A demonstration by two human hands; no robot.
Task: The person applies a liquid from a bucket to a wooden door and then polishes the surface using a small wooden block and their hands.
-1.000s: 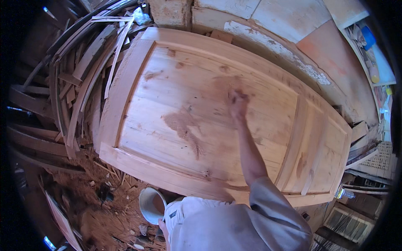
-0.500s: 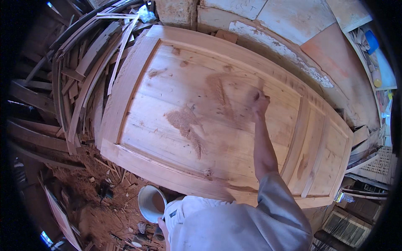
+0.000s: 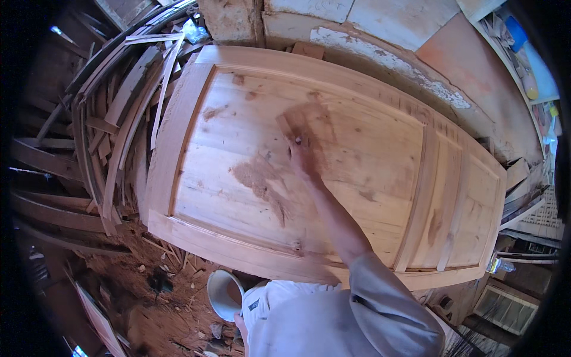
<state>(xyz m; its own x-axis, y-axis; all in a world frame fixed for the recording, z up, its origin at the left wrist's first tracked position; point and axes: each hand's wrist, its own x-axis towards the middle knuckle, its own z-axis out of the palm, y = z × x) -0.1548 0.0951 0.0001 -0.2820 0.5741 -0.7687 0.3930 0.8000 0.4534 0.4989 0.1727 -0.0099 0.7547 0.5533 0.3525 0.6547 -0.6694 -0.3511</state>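
A large wooden door [image 3: 380, 172] with framed panels lies flat in front of me. On its biggest panel are two patches of brown, paste-like sawdust, the nearer one a loose heap [image 3: 260, 181]. My right hand [image 3: 302, 156] is at the farther patch, its fingers closed round a flat brown piece [image 3: 286, 126] that lies against the wood; its exact kind is blurred. Low down by my left leg, my left hand [image 3: 240, 323] is at the rim of a whitish bucket [image 3: 217, 293], with its fingers mostly hidden.
Stacked wood offcuts [image 3: 119, 125] crowd the left side, close to the door's end. Sawdust and scraps cover the floor [image 3: 160, 309] at lower left. Behind the door runs a worn wall [image 3: 380, 59]. A clear plastic bottle [image 3: 501, 265] lies by the right end.
My right hand has swept leftward across the panel, from its right part to the farther brown patch. The brown patch there looks more spread. My left hand stays by the bucket.
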